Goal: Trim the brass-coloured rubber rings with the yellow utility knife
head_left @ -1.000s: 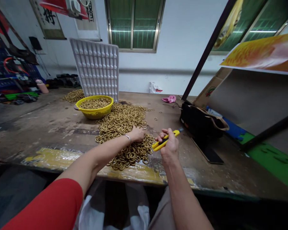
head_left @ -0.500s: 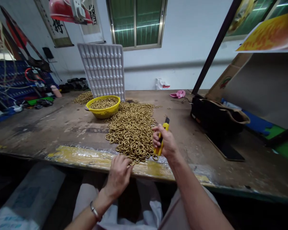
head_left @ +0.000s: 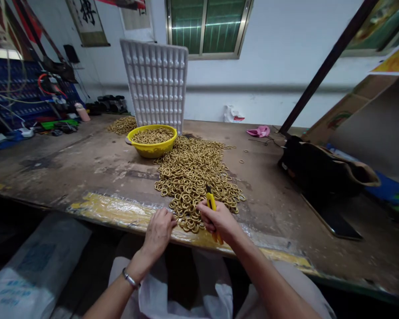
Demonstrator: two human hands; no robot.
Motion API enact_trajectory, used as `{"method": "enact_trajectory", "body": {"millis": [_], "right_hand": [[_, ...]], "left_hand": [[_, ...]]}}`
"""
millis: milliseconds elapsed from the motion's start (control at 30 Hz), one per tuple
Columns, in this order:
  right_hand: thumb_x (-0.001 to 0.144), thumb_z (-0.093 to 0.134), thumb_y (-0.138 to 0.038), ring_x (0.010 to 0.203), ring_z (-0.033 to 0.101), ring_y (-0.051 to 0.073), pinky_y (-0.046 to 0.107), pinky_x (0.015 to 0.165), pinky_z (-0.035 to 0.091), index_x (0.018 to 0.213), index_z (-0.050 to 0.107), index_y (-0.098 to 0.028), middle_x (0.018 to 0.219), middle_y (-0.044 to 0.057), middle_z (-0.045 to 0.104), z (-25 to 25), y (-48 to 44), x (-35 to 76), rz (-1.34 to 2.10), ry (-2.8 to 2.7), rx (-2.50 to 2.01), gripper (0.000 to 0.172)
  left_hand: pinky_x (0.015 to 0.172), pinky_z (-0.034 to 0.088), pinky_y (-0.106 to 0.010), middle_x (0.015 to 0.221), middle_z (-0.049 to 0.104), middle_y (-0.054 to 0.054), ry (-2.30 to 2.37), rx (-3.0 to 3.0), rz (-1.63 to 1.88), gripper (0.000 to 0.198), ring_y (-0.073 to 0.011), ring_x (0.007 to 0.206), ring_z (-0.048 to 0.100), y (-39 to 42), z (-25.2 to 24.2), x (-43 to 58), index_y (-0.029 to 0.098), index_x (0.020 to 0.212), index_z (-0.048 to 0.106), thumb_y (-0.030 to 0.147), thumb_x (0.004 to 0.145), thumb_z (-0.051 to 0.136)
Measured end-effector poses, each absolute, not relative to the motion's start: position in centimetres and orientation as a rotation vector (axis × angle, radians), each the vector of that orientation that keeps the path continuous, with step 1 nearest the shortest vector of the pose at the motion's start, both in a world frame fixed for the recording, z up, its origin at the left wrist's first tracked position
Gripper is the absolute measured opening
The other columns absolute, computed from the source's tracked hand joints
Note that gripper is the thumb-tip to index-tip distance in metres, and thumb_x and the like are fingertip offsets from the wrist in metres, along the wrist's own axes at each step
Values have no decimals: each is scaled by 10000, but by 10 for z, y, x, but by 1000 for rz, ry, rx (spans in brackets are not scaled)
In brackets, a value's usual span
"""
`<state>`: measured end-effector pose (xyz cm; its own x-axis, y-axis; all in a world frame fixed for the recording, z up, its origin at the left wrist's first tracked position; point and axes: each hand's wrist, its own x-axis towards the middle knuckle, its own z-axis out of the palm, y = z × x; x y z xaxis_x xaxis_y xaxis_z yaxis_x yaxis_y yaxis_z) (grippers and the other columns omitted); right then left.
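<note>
A heap of brass-coloured rings [head_left: 196, 173] spreads over the wooden table towards its front edge. My right hand [head_left: 223, 220] is closed round a yellow utility knife [head_left: 211, 202], its black tip pointing up and away over the near part of the heap. My right fingertips are close to the rings, and whether they also pinch one I cannot tell. At the taped table edge, my left hand [head_left: 158, 230] rests with fingers curled together, just left of the nearest rings. Anything between those fingertips is hidden.
Behind the heap stand a yellow basin [head_left: 154, 149] full of rings and an upright ribbed grey-white panel [head_left: 158, 84]. A smaller ring pile [head_left: 123, 125] lies back left. To the right are a black bag [head_left: 314, 168], a dark flat slab [head_left: 332, 221] and a pink cloth [head_left: 259, 131].
My right hand has moved left and down with the knife, over the heap's near end. A ring seen at my left fingertips before no longer shows there. The camera view has shifted.
</note>
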<state>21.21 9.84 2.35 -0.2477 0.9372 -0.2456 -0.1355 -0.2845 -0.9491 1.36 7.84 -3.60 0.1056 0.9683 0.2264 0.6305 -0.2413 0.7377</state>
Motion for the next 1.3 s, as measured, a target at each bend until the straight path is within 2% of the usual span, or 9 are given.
{"method": "enact_trajectory", "body": {"millis": [100,267,400,500,600,833,1100,1200,1300], "right_hand": [[708,635,-420,296,252,32,145,305,205,736,474,-194,393,-125,369,16,98,206,1651,-1149,-1200,278],[735,619,-366,356,292,47,158,351,225,762,595,-166,432,-96,389,7,93,196,1508,-1316,-1217,203],[745,626,-310,477,395,73,181,459,318,878,676,-152,541,-54,479,10,85,191,1372,-1425,-1169,212],[761,624,-311,559,454,96,202,542,369,882,683,-160,616,-27,545,13,80,190,1351,-1521,-1117,202],[796,599,-351,580,468,103,212,582,382,747,652,-160,616,-18,558,16,76,191,1450,-1611,-1039,204],[826,580,-436,519,393,72,179,497,307,691,572,-155,571,-31,516,28,67,192,1669,-1674,-925,312],[796,609,-505,413,335,56,172,409,269,789,543,-178,523,-66,444,20,62,191,1928,-1420,-863,333],[835,555,-497,434,346,67,180,427,277,787,538,-180,532,-64,420,20,61,189,1828,-1530,-901,320],[887,492,-380,534,429,93,202,521,338,733,542,-180,599,-27,481,20,57,188,1379,-1871,-987,257]], "left_hand": [[830,388,-362,804,517,-37,1514,1783,1009,173,-211,850,482,85,-32,6,180,704,545,245,861,508],[579,414,-251,710,512,-14,1412,1447,1010,329,-136,627,482,80,-24,-3,152,814,519,435,921,390],[575,414,-220,841,575,-56,1061,911,1021,410,-120,676,515,62,-14,10,136,864,554,536,795,610],[548,396,-209,863,597,-63,875,725,942,404,-107,646,522,48,-6,21,138,871,577,512,762,680],[516,366,-200,758,571,-32,785,642,901,349,-85,568,492,38,-1,27,133,879,592,461,793,676],[495,353,-203,739,556,-51,660,513,924,298,-67,532,457,23,5,25,87,759,636,365,754,742],[502,368,-212,739,590,-60,637,599,989,225,-72,509,479,9,12,23,99,824,674,314,778,721],[510,377,-212,725,594,-55,694,619,1035,222,-79,516,493,6,13,22,107,821,664,326,802,690],[519,382,-213,712,592,-43,799,663,1116,242,-89,535,490,4,11,20,121,796,647,360,798,686]]}}
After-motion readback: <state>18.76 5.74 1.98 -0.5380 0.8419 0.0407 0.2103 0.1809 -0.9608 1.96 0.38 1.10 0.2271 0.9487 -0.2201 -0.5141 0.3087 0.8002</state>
